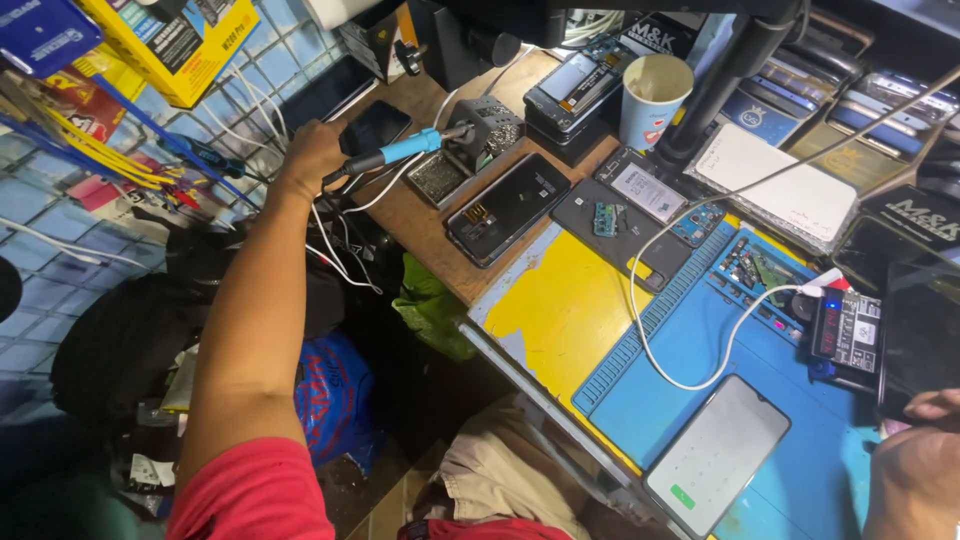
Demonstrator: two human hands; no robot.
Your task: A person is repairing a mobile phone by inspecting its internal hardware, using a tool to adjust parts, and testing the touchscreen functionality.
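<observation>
My left hand (312, 155) reaches far out to the left and grips a soldering iron (400, 152) by its blue and black handle. The iron's tip sits in its metal stand (482, 128) on the wooden bench. My right hand (918, 462) rests at the lower right edge, on the blue work mat (790, 430), with its fingers partly out of view. A smartphone (718, 452) with a lit grey screen lies on the mat to the left of that hand. A white cable (700, 340) loops across the mat above it.
Opened phones (507, 207) and small circuit boards (606, 219) lie on the bench. A paper cup (652, 98) stands at the back beside a black stand post (722, 80). A small meter (846, 335) sits at right. Boxes (175, 40) and wires hang at left.
</observation>
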